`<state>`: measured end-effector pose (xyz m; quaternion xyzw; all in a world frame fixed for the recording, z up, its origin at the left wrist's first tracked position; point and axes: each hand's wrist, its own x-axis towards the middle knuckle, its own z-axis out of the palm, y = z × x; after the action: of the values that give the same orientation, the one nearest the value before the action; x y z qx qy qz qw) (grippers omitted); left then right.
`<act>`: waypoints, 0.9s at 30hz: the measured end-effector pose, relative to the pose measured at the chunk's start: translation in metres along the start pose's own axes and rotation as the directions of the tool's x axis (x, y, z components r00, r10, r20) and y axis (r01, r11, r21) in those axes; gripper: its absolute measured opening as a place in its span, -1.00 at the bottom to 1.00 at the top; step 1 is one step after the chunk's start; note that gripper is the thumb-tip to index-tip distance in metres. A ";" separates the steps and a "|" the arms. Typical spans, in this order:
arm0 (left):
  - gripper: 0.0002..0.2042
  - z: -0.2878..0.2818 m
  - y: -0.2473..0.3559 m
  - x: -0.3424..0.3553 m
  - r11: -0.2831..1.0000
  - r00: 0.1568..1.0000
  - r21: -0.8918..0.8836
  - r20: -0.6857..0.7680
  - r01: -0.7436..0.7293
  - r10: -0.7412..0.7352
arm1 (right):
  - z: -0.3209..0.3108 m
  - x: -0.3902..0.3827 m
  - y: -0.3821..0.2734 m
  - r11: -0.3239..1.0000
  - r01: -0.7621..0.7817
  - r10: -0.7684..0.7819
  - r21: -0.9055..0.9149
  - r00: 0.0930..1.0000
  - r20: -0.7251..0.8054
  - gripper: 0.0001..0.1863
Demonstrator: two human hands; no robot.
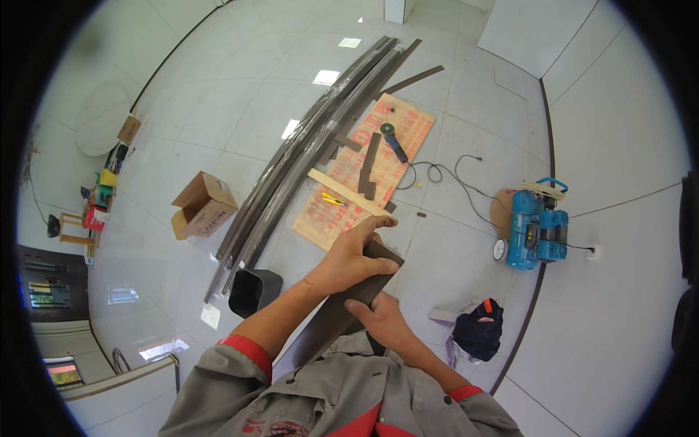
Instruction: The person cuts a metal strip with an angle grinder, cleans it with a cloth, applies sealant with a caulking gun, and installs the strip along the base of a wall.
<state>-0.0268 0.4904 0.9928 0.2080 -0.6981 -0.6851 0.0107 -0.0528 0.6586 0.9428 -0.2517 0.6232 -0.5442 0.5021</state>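
Observation:
A dark brown trim board [331,320] slants up in front of my chest, its end tilted away from me. My left hand [357,256] is closed round the board near its far end, thumb across the face and index finger reaching past the edge. Lower down, my right hand [386,322] grips the board's right side with its thumb on the face. Beyond my hands a printed plywood sheet [415,120] lies on the floor. On it are an angle grinder [395,143], a yellow utility knife [333,199], a pale wood strip [349,191] and brown offcuts [370,164].
Long plastic-wrapped trim strips [313,153] lie left of the plywood. An open cardboard box [207,207] and a black bin [255,293] stand at left. Right are a blue air compressor [535,227] by the wall, a loose cable [459,178] and a dark bag [478,331].

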 end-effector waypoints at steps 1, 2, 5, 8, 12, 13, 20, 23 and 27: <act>-0.36 0.002 0.003 0.000 0.999 0.999 0.033 -0.038 0.018 -0.017 | 0.001 -0.001 0.001 0.999 -0.008 0.008 -0.041 1.000 -0.011 -0.66; -0.38 0.006 0.004 0.000 0.997 0.996 0.067 -0.081 0.039 -0.034 | 0.001 -0.001 0.001 0.997 -0.015 0.014 -0.082 1.000 -0.016 -0.65; -0.43 0.016 -0.004 0.004 0.989 0.979 0.150 -0.204 0.017 0.014 | 0.004 0.000 -0.007 0.991 -0.065 0.063 -0.114 0.998 -0.023 -0.69; -0.40 0.010 0.003 0.004 0.995 0.982 0.021 -0.163 0.100 -0.095 | 0.004 0.004 0.001 0.997 -0.073 0.072 -0.016 0.997 -0.007 -0.69; -0.30 -0.001 -0.015 -0.003 0.956 0.992 -0.265 0.047 0.126 -0.118 | 0.004 0.000 -0.009 0.972 -0.119 0.124 0.204 0.992 -0.011 -0.70; -0.30 -0.001 -0.019 -0.007 0.952 0.993 -0.286 0.060 0.112 -0.099 | 0.002 0.002 -0.002 0.983 -0.112 0.114 0.144 0.993 -0.006 -0.70; -0.52 0.018 -0.003 -0.006 0.995 0.975 -0.014 -0.198 0.097 -0.097 | 0.002 0.001 -0.009 0.991 -0.057 0.054 -0.122 0.998 -0.031 -0.74; -0.66 0.023 -0.011 -0.004 0.994 0.943 -0.050 -0.315 0.100 -0.111 | 0.009 -0.003 -0.006 0.998 -0.013 0.008 -0.059 0.997 -0.080 -0.74; -0.73 0.023 -0.010 -0.003 0.962 0.954 -0.271 -0.288 0.004 -0.085 | 0.000 -0.008 -0.002 0.998 -0.047 0.052 0.052 0.994 -0.092 -0.73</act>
<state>-0.0281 0.5130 0.9826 0.3210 -0.5847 -0.7341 0.1276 -0.0503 0.6650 0.9478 -0.1982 0.6382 -0.5580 0.4919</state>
